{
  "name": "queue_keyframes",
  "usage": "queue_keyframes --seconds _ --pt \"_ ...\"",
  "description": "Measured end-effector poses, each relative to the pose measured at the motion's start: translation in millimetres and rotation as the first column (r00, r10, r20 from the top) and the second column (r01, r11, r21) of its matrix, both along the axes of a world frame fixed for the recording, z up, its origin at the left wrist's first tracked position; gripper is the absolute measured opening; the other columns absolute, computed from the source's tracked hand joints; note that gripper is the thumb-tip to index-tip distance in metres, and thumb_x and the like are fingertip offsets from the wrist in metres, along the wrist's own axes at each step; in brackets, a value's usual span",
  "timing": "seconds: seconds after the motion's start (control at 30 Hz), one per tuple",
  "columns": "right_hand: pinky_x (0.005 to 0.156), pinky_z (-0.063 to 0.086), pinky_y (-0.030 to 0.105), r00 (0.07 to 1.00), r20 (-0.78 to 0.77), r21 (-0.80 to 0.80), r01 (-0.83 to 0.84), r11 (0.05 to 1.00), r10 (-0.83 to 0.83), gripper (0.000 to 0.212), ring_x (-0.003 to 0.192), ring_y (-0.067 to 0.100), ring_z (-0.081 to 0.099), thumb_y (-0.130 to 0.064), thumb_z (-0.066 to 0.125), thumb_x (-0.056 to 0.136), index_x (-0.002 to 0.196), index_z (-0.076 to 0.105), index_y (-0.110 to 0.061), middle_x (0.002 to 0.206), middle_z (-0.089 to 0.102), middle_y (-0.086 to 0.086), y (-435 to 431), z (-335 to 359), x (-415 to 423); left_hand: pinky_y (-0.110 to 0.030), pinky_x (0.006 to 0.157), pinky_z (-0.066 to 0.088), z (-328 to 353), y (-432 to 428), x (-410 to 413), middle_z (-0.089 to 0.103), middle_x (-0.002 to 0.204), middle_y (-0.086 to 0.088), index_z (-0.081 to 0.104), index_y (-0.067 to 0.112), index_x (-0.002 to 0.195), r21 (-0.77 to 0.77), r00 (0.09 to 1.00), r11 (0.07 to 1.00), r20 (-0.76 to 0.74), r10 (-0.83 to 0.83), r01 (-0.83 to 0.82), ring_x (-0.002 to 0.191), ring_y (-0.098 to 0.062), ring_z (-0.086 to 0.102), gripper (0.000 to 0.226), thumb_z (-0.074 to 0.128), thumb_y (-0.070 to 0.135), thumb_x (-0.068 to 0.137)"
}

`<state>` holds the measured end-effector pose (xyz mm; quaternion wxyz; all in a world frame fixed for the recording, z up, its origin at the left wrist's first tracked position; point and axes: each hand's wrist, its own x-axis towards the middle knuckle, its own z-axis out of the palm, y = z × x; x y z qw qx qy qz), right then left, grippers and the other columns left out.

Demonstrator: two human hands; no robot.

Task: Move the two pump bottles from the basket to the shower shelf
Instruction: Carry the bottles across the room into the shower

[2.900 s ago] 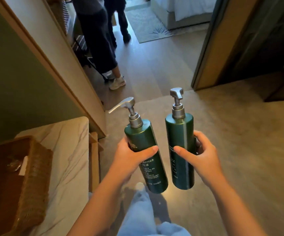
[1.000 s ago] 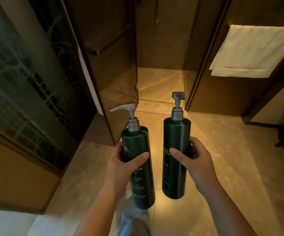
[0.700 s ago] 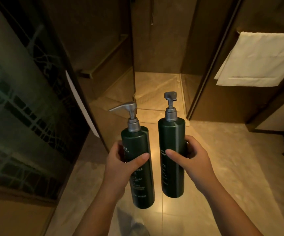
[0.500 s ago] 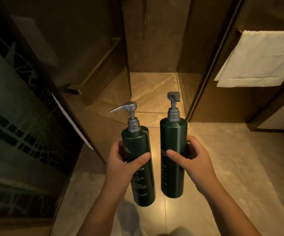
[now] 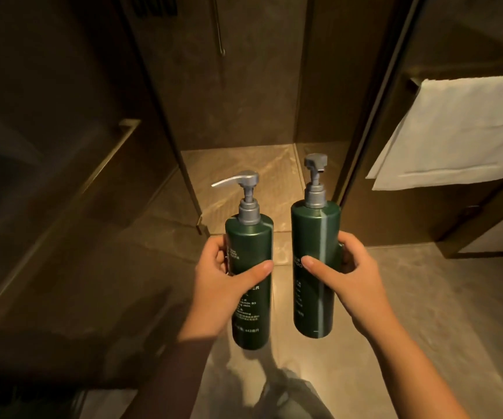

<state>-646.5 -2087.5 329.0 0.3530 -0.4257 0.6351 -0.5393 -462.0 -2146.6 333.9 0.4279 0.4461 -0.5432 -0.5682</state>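
Observation:
I hold two dark green pump bottles with grey pump heads upright in front of me. My left hand [image 5: 223, 282] is shut around the left pump bottle [image 5: 248, 246], whose spout points left. My right hand [image 5: 350, 276] grips the right pump bottle [image 5: 315, 237]. Both hang in the air over the tiled floor, just before the open shower stall. A long ledge, the shower shelf [image 5: 99, 173], runs along the left wall behind the glass. The basket is out of view.
The glass shower door edge [image 5: 183, 173] stands just left of the bottles and the door frame [image 5: 362, 146] just right. A white towel [image 5: 455, 131] hangs on a rail at the right. The lit shower floor [image 5: 244, 176] lies ahead.
I have turned from the counter with the basket and walked toward the shower. The stall opening and left ledge are closer now. Both hands keep the same grip on the bottles.

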Motion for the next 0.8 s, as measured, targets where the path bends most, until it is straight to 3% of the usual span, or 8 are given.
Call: queue_keyframes --seconds 0.23,0.37,0.43,0.57,0.7,0.8 --pt "0.07 0.049 0.025 1.0 -0.023 0.003 -0.006 1.0 0.006 0.05 0.087 0.001 0.06 -0.058 0.072 0.05 0.096 0.054 -0.049 0.092 0.064 -0.02 -93.2 6.9 -74.4 -0.014 0.062 0.051 4.2 -94.5 -70.4 0.071 0.087 0.015 0.06 0.036 0.089 -0.032 1.0 0.999 0.003 0.013 -0.013 0.081 -0.007 0.067 0.046 0.084 0.018 0.054" --pt "0.073 0.051 0.03 1.0 -0.014 0.037 -0.003 0.999 0.004 0.053 0.09 0.006 0.06 -0.057 0.072 0.05 0.098 0.055 -0.045 0.096 0.064 -0.014 -141.4 -1.9 -97.9 -0.029 0.066 0.054 2.2 -140.0 -89.4 0.071 0.093 0.006 0.057 0.028 0.099 0.046 0.998 0.997 0.019 0.053 -0.054 0.087 -0.014 0.067 0.065 0.084 0.042 0.042" --pt "0.07 0.049 0.026 1.0 -0.011 0.048 0.01 0.999 -0.009 0.05 0.088 0.003 0.06 -0.057 0.071 0.05 0.096 0.055 -0.047 0.096 0.064 -0.014 -169.3 -6.0 -109.0 -0.034 0.069 0.051 -1.1 -168.5 -99.4 0.07 0.089 0.01 0.057 0.03 0.095 0.069 0.997 0.995 0.027 0.068 -0.07 0.085 -0.012 0.065 0.065 0.079 0.047 0.036" --pt "0.068 0.047 0.022 0.999 -0.03 0.061 0.029 0.998 -0.028 0.052 0.086 0.0 0.06 -0.056 0.071 0.051 0.099 0.055 -0.043 0.098 0.064 -0.012 -229.4 -10.9 -127.5 -0.028 0.067 0.048 -11.1 -234.0 -118.8 0.067 0.082 0.023 0.059 0.042 0.086 0.085 0.999 0.995 -0.003 0.053 -0.052 0.077 -0.002 0.064 0.052 0.078 0.045 0.038" --pt "0.067 0.047 0.022 0.998 -0.05 0.081 0.044 0.996 -0.04 0.056 0.084 -0.001 0.06 -0.057 0.07 0.049 0.1 0.056 -0.039 0.097 0.064 -0.01 -306.8 -14.9 -139.6 -0.019 0.062 0.05 -24.0 -313.5 -132.5 0.069 0.086 0.021 0.058 0.041 0.091 0.082 0.997 0.995 -0.048 0.056 -0.052 0.08 -0.002 0.064 0.055 0.079 0.043 0.04" --pt "0.068 0.05 0.027 0.999 -0.053 0.121 0.015 0.993 -0.008 0.06 0.084 0.002 0.061 -0.057 0.071 0.047 0.102 0.056 -0.037 0.096 0.064 -0.011 -373.0 -11.4 -143.8 -0.02 0.065 0.049 -21.7 -378.3 -138.8 0.069 0.088 0.022 0.058 0.04 0.091 0.094 0.996 0.995 -0.068 0.053 -0.046 0.083 -0.002 0.065 0.054 0.079 0.04 0.042"
